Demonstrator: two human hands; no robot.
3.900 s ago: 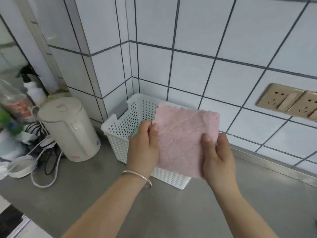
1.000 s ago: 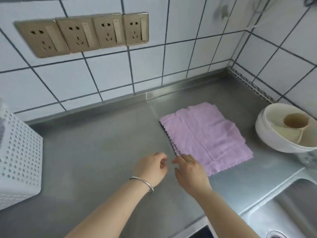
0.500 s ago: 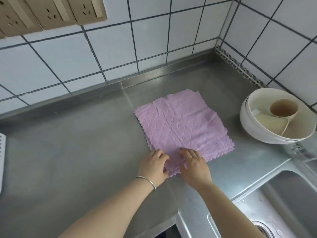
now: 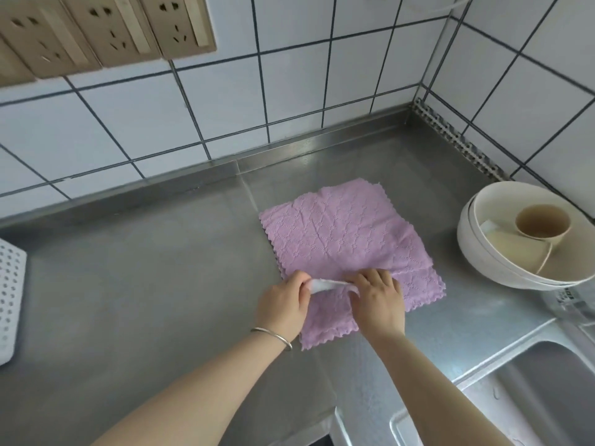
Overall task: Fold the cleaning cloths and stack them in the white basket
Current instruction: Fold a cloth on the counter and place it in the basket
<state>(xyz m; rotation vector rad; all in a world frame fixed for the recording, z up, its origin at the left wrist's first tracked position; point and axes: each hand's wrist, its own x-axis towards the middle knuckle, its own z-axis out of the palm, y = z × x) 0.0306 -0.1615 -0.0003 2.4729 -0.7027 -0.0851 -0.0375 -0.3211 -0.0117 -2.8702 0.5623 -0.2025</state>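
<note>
- Two hands are seen pinching the near-left edge of a lilac cleaning cloth (image 4: 347, 239), which lies spread on the steel counter (image 4: 154, 284).
- A short strip of that edge, showing its pale underside, is held raised and stretched between the two pinches; the remainder of the cloth is flat, with slight creases beyond the grip.
- Left hand (image 4: 283, 305): fingers and thumb are curled round the left end of the lifted strip. A thin metal bangle (image 4: 272, 338) is worn at the wrist.
- Right hand (image 4: 378, 299): fingers are bent down onto the cloth and closed on the right end of the strip, knuckles uppermost.
- More than one scalloped edge is visible along the cloth's left side, beyond the left hand; whether this is a fold or a second cloth cannot be determined.
- White basket (image 4: 9, 304): only a perforated corner is visible, well to the left of the grip, at the frame edge, apart from the cloth.
- Stacked cream bowls (image 4: 483, 252) holding a small cup (image 4: 542, 225) are noted to the right of the grip, near the cloth's far-right side but not touching it.
- A sink (image 4: 531, 391) is recorded to the near right of the hands.
- Beige wall sockets (image 4: 106, 30) are mounted on the white tiled wall (image 4: 289, 91), beyond and left of the grip.
</note>
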